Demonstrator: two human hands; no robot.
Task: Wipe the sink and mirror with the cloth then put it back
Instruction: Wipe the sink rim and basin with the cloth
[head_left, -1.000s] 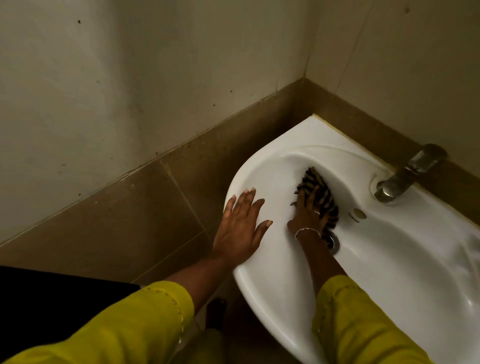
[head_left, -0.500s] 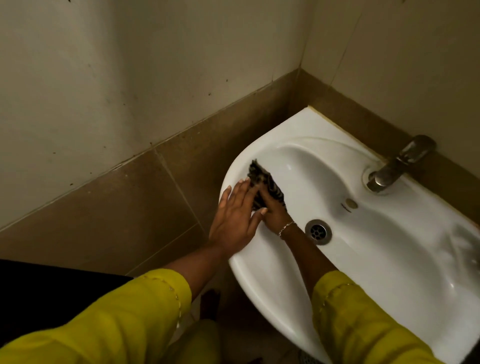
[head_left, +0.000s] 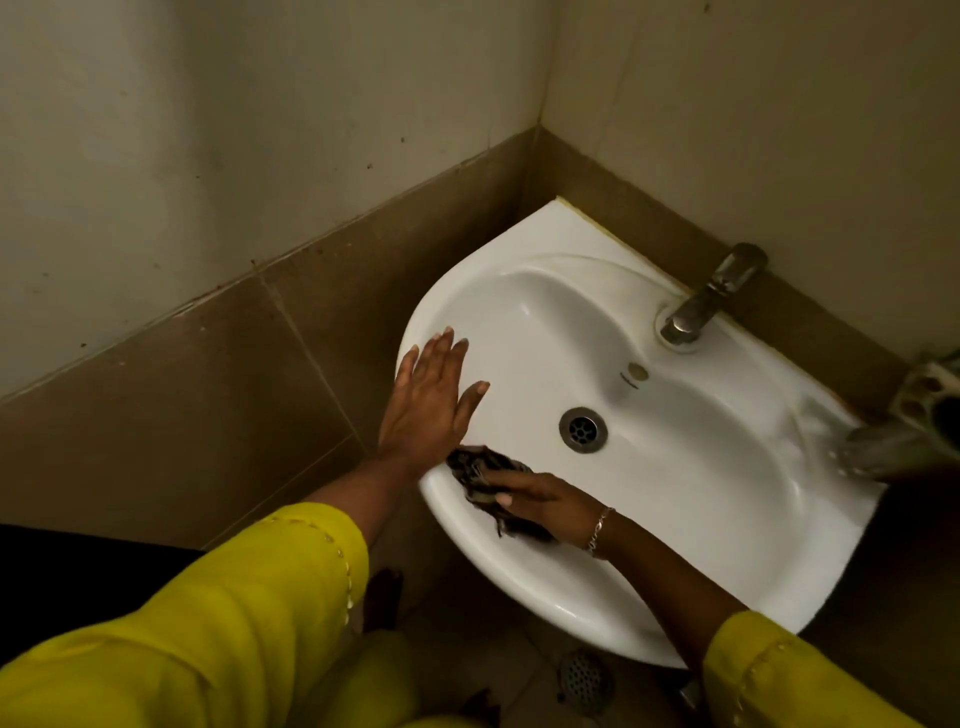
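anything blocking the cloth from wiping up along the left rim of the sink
Yes: the left hand lies flat on the sink's left rim, right next to the cloth that the right hand holds on the near rim. Toward the bowl and drain nothing visible blocks it.

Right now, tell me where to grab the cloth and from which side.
Pinch the bunched end of the cloth poking out beyond the right hand on the near-left rim of the sink. Come from above, on the side of the left hand; the right hand covers the rest.
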